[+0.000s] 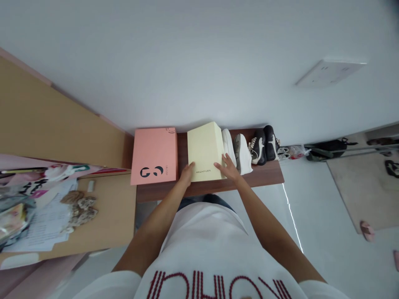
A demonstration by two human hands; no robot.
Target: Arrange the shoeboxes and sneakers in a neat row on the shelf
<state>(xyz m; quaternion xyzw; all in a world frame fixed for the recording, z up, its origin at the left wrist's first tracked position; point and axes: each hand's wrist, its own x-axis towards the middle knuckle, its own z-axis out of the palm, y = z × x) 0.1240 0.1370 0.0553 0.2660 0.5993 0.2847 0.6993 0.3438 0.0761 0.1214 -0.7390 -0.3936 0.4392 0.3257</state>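
Head camera, steep downward look, close above shelf [268, 176] along wall [199, 62].
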